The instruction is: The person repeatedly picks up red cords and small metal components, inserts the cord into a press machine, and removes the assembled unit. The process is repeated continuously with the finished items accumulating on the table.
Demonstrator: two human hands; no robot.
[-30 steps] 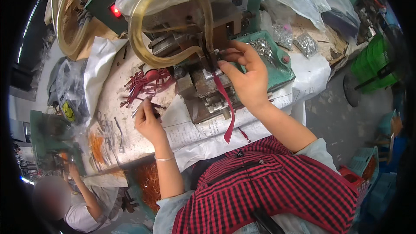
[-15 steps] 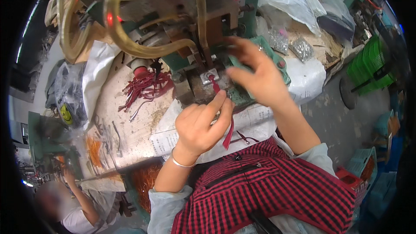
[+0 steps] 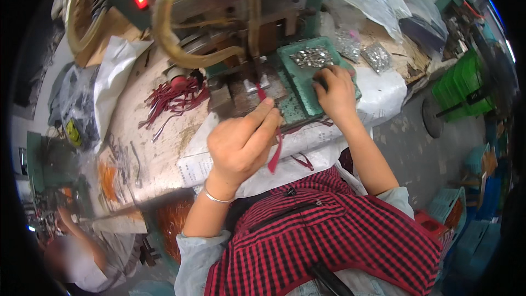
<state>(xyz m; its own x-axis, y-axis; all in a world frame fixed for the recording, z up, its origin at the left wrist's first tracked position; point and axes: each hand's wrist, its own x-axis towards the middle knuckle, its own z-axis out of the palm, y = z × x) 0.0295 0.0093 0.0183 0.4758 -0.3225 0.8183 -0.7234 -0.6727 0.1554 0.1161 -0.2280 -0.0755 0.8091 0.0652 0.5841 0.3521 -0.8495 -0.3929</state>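
Observation:
My left hand (image 3: 241,142) pinches a dark red flat cord (image 3: 275,156) between thumb and fingers. The cord's upper end lies at the small metal die (image 3: 256,84) of a press, and its tail hangs below my fingers. Over a green tray (image 3: 300,89) to the right is my right hand (image 3: 338,96), fingers curled down at the near side of a heap of small shiny metal pieces (image 3: 312,56). Whatever its fingertips hold, if anything, is hidden.
A bundle of red cords (image 3: 178,96) lies left of the press. A thick yellowish hose (image 3: 164,27) loops in front of the machine. Bags of metal pieces (image 3: 377,57) sit beyond the tray. Green crates (image 3: 463,87) stand at right; another person (image 3: 90,255) works at lower left.
My right hand has moved from beside the press die rightward to the tray, uncovering the metal pieces. The left hand keeps its pinch on the cord. The whole view has shifted slightly.

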